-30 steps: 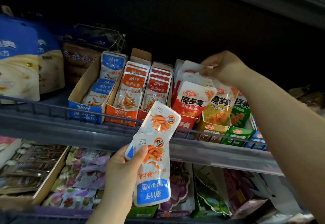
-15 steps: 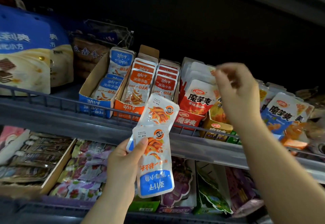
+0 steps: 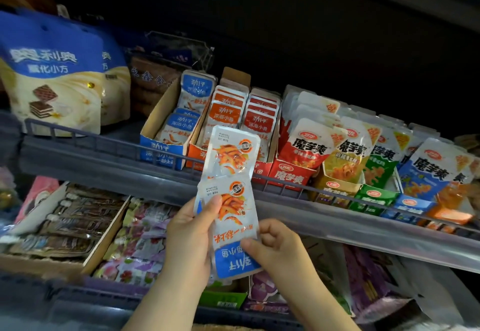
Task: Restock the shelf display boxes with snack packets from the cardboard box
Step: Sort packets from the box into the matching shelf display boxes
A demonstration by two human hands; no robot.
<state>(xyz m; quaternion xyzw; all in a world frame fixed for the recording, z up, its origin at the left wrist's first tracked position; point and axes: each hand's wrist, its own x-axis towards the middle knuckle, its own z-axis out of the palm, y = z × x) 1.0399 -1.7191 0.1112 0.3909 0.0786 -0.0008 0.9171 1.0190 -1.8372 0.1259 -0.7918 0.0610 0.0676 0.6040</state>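
In front of the upper shelf (image 3: 91, 167), low and centre: my left hand (image 3: 187, 239) grips a small stack of snack packets (image 3: 231, 200), held upside down with the blue band at the bottom. My thumb lies across the front; the fingers behind are hidden by the packets. At least two packets, fanned, one standing higher. The exact count is not readable.

My right hand (image 3: 280, 250) pinches the lower right edge of the same stack, thumb on the blue band, other fingers curled. Both forearms are cut off at the bottom edge of view.

On the upper shelf, behind its front rail:
- Blue display box (image 3: 158, 151), left of middle, with packets inside it and its left wall bare cardboard.
- Orange display box (image 3: 193, 154), just beside it on the right and packed; its front is largely covered by my stack.
- Red display box (image 3: 262, 169), next along, also partly covered.
- Konjac packets (image 3: 306, 146) run on toward the right end, where the print blurs.
- Large blue bags (image 3: 52, 71) at the left end, cut off by the frame.

Lower shelf, left: a wooden tray (image 3: 109, 234), its contents dim and smeared.
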